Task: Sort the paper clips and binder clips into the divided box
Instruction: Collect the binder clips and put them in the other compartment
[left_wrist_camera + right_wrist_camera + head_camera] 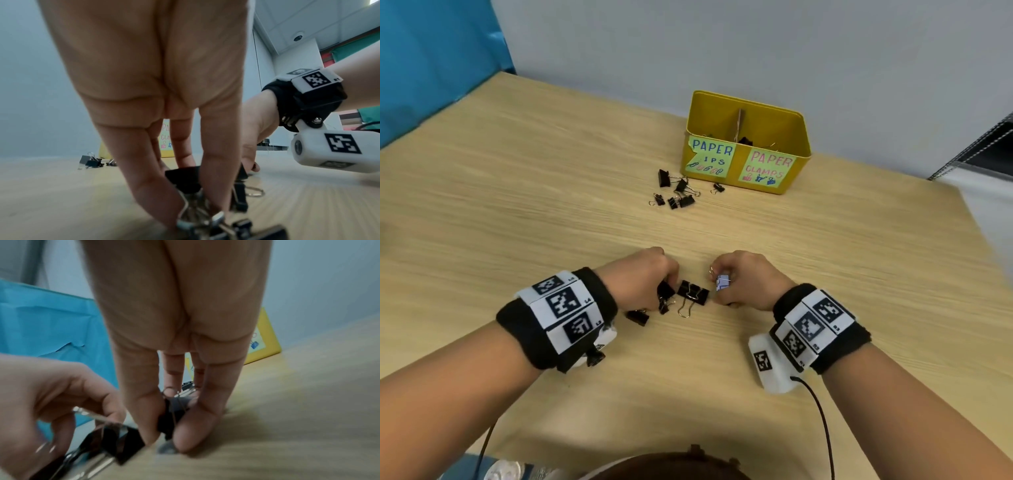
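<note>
Two hands work a scatter of black binder clips at lower centre of the head view, on a pale wooden table [517, 192]. The left hand [643, 277] has its fingers curled down onto a small black binder clip [665, 291], pinching it. The right hand [743, 277] is curled too, and holds a white-patterned binder clip [722, 282] between thumb and fingertips; in the right wrist view its thumb and forefinger also pinch a black clip body [170, 417] against the table.

Between the hands lies a large binder clip [692, 294], its wire handles pointing toward the bottom of the frame. Whether either hand touches it cannot be told. Another loose clip [637, 317] rests at lower left of that cluster.

The clips look light, rigid and springy: folded steel bodies with a matt black finish and thin, shiny wire loops. The loops swivel, so a clip lifted by them would likely dangle and swing. The flat sides of the body should give the surer hold, though the finish may be slick under the fingertips. They seem unlikely to be damaged by a drop.

At upper centre stands the yellow divided box [801, 137], with a cardboard divider [739, 123]. A green label [710, 156] marks the left compartment, a pink label [768, 168] reading "PAPER CLAMPS" marks the right. A few dark clips show inside the right compartment. A second group of binder clips [678, 193] lies just in front of the box, lower left of it. No paper clips can be made out.
</note>
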Demonstrator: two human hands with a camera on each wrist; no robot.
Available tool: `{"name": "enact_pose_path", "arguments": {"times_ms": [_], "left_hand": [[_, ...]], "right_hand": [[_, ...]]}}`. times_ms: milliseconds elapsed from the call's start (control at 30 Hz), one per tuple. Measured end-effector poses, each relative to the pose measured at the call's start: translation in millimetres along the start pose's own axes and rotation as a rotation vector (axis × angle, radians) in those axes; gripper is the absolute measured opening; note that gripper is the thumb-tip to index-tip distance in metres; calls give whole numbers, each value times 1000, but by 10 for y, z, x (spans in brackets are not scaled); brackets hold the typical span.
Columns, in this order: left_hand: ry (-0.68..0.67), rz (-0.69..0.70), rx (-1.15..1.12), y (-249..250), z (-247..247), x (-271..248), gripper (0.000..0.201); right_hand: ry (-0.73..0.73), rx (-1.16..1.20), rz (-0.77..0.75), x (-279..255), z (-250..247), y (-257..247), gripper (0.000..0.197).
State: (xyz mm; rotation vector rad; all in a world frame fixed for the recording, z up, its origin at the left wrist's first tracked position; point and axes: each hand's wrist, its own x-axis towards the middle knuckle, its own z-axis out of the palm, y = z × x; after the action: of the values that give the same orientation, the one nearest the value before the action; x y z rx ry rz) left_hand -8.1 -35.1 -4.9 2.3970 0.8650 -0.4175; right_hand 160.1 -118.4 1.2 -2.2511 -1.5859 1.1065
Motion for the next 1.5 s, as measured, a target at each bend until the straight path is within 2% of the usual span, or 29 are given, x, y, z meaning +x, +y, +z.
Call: {"name": "enact_pose_path", "arguments": {"times_ms": [67,167,367,433,567,667,733,800,867,933,1000,1067,1133,1200,1300,1400,1500], "left_hand": [[-2,16,4,-34,-21,1,37],[4,18,-23,-105,-86,24,35],[147,19,-154,-2,-630,116,28],[253,59,-166,159,-900,242,29],[463,149,-192,560,-1415,683,31],[587,166,-187,788,-1651,1070,35],[595,140,-168,862,-1687,1260,39],[563,127,-122,857,-1654,1373,47],[545,147,-68,787,-1539,1325,54],[508,164,-19,670,-1363,1102,50],[324,165,28,492,-1130,790,43],[9,125,79,267,-857,461,39],[-252,22,90,71,-609,155,45],[-356,-63,88,-57,-425,-43,53],[-296,-68,136,-121,-196,-131,57],[-218,-12,134,-123,-74,-74,40],[-169,14,183,-111,-101,45,18]], "right_hand": [[12,106,37,3,-104,1,27],[138,152,34,54,-414,-42,28],[656,329,-4,397,-1359,-189,39],[786,267,-9,540,-1586,-239,44],[797,146,32,704,-1761,-196,58],[843,217,33,664,-1591,-73,48],[788,226,8,526,-1379,-24,36],[630,143,-28,353,-1158,-26,29],[358,31,-60,193,-959,-74,28],[78,-102,-83,81,-779,-189,38],[-132,-263,-109,39,-544,-322,53],[-256,-417,-141,42,-261,-439,65],[-249,-485,-159,96,-11,-488,67],[-189,-506,-171,171,123,-499,59],[-203,-489,-167,275,126,-483,45],[-183,-449,-144,348,27,-402,35],[-149,-308,-57,382,-159,-257,29]]}}
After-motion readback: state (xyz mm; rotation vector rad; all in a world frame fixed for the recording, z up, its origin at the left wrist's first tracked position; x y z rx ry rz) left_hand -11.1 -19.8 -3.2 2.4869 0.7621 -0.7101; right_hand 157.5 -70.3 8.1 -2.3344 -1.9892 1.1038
